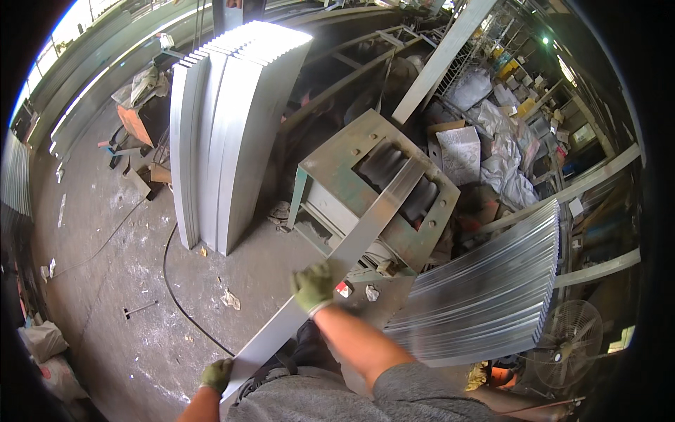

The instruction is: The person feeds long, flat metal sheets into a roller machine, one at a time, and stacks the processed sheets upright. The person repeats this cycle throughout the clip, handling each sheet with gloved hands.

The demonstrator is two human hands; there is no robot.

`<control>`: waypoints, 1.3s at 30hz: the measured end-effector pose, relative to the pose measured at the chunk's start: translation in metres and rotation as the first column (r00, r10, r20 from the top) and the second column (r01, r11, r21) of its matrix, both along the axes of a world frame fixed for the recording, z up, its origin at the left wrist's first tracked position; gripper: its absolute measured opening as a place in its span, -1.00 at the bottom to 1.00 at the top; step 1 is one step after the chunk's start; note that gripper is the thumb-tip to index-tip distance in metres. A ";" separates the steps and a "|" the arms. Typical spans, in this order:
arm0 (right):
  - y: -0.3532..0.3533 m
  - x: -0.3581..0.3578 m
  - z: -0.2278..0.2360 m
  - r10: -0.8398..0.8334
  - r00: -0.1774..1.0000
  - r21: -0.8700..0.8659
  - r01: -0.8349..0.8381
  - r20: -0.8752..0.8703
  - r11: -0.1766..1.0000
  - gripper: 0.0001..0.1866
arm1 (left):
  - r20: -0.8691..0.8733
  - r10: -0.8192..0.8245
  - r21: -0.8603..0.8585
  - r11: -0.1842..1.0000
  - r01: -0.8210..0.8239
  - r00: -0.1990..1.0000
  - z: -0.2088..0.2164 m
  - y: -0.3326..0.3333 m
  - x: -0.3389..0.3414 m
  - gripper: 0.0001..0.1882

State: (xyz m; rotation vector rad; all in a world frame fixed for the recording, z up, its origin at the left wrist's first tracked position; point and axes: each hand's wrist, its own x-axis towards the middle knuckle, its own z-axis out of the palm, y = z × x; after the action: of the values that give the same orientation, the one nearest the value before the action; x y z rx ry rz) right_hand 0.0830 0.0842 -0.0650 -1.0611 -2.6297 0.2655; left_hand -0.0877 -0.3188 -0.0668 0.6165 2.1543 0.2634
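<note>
A long flat metal strip [271, 329] slants across in front of me, from my waist up to a green-grey machine [336, 153]. Its far end lies over dark rollers [383, 165] in the machine's top opening. My left hand [216, 375], in a green work glove, is closed on the strip's near left edge. Further up, my right hand [313, 287], gloved alike and slightly blurred, has its fingers bent over the strip's left edge. Most of the right hand's fingertips are hidden.
Tall stacked metal strips [239, 133] stand upright beyond the strip. Curved metal strips [485, 281] lie stacked at the right, near a fan [567, 343]. A black cable [169, 281] crosses the floor. Crumpled plastic sheeting [503, 148] and boxes pile up behind the machine.
</note>
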 end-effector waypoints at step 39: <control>0.203 0.061 0.094 0.113 0.982 0.157 -0.089 -0.150 0.984 -0.40 | 0.223 -0.535 0.417 0.808 0.416 0.815 0.086 0.260 0.035 -0.04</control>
State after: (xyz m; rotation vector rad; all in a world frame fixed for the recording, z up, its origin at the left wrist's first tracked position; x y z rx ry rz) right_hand 0.1438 0.2869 0.0289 -0.8240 -2.5197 0.1633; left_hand -0.0527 -0.0587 0.0195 1.2147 1.5638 0.4402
